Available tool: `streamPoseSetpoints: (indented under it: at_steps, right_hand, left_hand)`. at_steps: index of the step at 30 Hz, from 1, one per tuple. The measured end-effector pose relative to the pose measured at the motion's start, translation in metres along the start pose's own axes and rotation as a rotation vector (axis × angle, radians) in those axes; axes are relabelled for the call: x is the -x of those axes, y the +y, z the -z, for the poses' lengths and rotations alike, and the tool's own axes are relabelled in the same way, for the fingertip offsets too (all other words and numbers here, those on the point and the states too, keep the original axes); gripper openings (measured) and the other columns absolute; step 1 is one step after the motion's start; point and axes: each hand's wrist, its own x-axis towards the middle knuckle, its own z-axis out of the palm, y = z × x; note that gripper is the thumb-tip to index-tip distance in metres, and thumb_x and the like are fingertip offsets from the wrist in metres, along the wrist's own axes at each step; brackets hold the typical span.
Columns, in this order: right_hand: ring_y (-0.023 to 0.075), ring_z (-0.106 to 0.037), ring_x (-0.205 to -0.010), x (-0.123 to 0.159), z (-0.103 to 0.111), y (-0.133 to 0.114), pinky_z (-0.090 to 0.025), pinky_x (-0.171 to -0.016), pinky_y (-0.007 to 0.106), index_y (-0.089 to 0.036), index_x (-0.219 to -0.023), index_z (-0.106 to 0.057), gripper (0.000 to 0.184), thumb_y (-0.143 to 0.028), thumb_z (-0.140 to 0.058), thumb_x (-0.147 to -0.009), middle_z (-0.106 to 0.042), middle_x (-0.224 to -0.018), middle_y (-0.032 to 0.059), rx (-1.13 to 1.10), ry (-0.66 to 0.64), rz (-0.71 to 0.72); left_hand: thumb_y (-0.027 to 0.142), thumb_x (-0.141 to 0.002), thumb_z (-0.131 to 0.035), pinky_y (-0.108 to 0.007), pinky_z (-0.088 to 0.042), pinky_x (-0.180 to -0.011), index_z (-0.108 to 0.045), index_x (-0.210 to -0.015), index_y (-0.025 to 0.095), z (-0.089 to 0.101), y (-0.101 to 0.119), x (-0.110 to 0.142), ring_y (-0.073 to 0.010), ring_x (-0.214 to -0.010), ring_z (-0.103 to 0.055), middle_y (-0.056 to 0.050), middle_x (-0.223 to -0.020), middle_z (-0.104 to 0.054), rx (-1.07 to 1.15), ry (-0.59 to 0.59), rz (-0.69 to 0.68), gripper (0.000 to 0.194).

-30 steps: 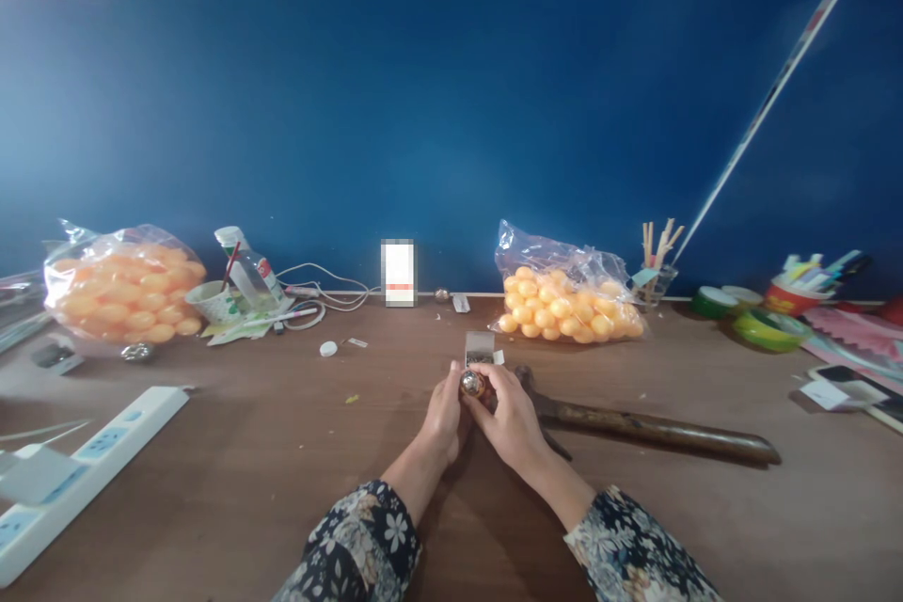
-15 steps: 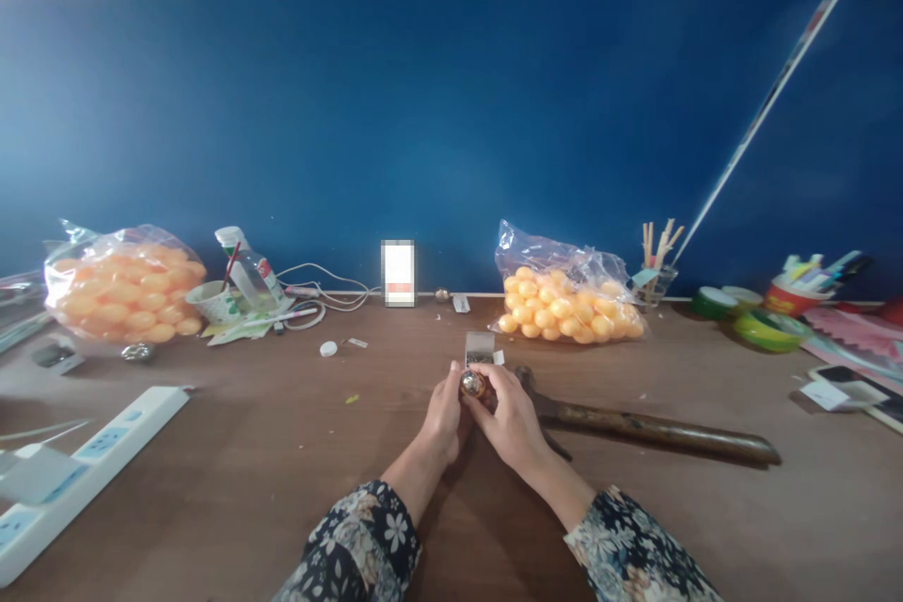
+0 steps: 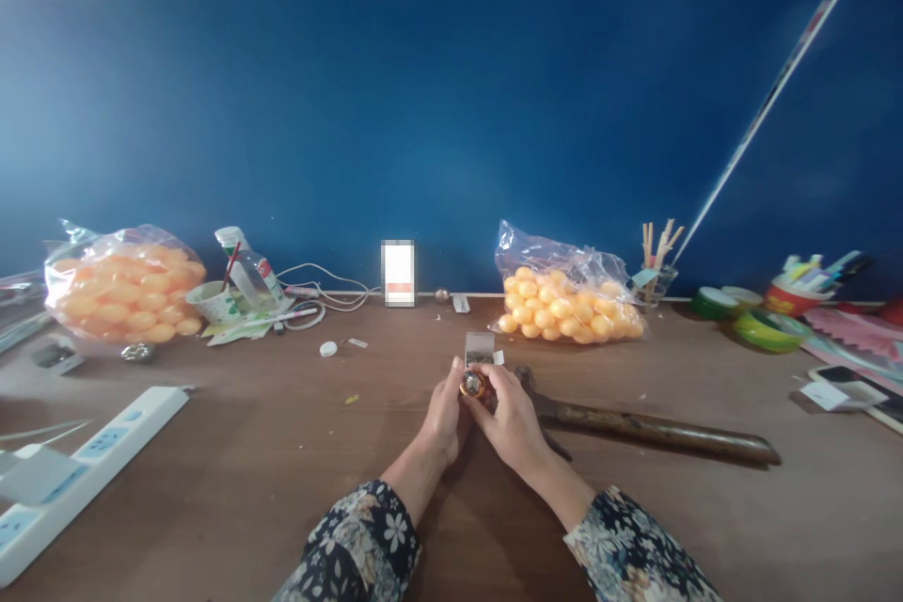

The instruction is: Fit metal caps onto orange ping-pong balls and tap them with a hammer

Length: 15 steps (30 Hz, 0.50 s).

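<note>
Both hands meet over the middle of the brown table, closed around a small round object with a shiny metal top [image 3: 472, 383] and an orange-brown edge. My left hand [image 3: 443, 414] grips it from the left, thumb upward. From the right, my right hand [image 3: 509, 414] pinches it between thumb and fingers. The lower part of the object is hidden by my fingers. Just beyond my fingertips stands a small open box [image 3: 480, 348], its contents too small to make out. A claw hammer [image 3: 635, 423] with a wooden handle lies right of my right hand.
Bags of orange balls stand at the left [image 3: 127, 292] and right [image 3: 564, 306]. A white power strip [image 3: 99, 461] lies at the left. Along the back are a tilted bottle [image 3: 250, 273], cables [image 3: 345, 301] and a cup of sticks [image 3: 659, 282]. Tape rolls [image 3: 772, 329] lie at the right.
The metal-topped object has tilted or turned slightly in my fingers, and more of its orange edge shows. My hands stay in nearly the same place.
</note>
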Motion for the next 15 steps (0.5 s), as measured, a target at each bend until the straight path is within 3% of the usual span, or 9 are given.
streamPoseSetpoints:
  at_steps: [7, 15]
  right_hand:
    - [0.0233, -0.061, -0.095, 0.0003, 0.0002, -0.0003, -0.050, -0.084, 0.038, -0.022, -0.105, -0.056, 0.029, -0.015, -0.060, -0.078, -0.065, -0.101, 0.0073, 0.000, 0.011, -0.003]
    - [0.0232, -0.060, -0.093, 0.0002, -0.0003, -0.0003, -0.050, -0.083, 0.037, -0.022, -0.104, -0.056, 0.032, -0.011, -0.058, -0.075, -0.065, -0.100, 0.0069, -0.003, 0.013, 0.004]
  left_hand:
    - [0.046, -0.076, -0.066, -0.026, -0.047, -0.070, -0.068, -0.079, 0.009, 0.0038, -0.0016, 0.0001, -0.0144, -0.066, -0.061, -0.007, -0.070, -0.065, -0.035, -0.082, -0.045, 0.037]
    - [0.045, -0.070, -0.073, -0.025, -0.047, -0.069, -0.069, -0.078, 0.010, 0.0019, -0.0018, 0.0004, -0.0140, -0.066, -0.060, -0.007, -0.072, -0.066, -0.085, -0.069, -0.063, 0.036]
